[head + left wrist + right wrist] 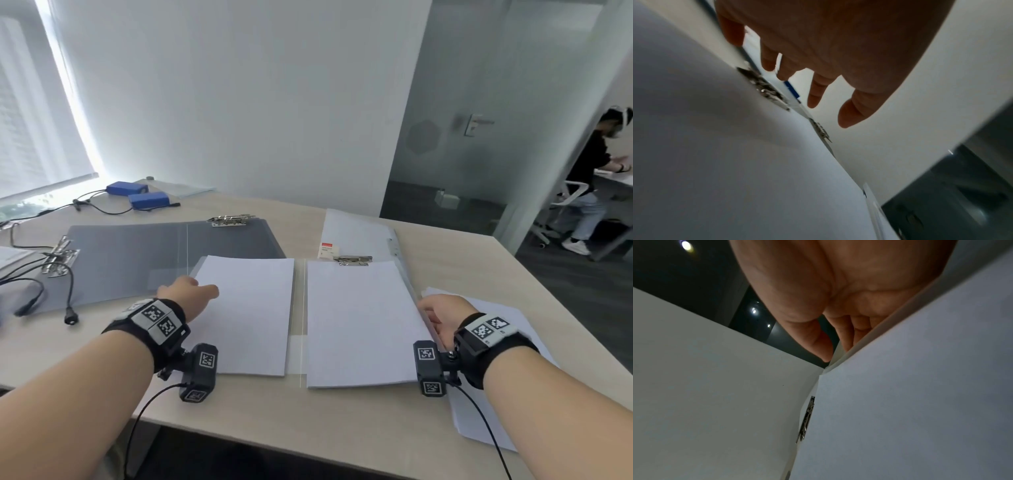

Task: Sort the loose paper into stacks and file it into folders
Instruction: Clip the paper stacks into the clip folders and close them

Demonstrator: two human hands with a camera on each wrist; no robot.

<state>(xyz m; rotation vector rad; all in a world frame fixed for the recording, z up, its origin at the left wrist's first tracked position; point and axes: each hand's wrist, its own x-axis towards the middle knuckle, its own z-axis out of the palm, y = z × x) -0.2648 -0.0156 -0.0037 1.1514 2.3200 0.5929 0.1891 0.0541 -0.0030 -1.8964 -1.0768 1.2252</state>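
We've got two neat stacks of plain white paper, the left stack (250, 315) and the right stack (359, 322), lying side by side in a clear plastic folder (297, 356) with a metal clip (352, 260) at the top, next to a matte grey folder (137, 257) lying open. Our left hand (188, 291) hangs over its stack's corner with fingers loose and spread, while our right hand (442, 315) pinches the right stack's outer edge. Everything sits on a pale wood-grain desk (308, 428) by a white wall.

I see strong daylight from the window (41, 113) at ten o'clock, with glare; edges bend. Both wrist views are dim, blurred and noisy.
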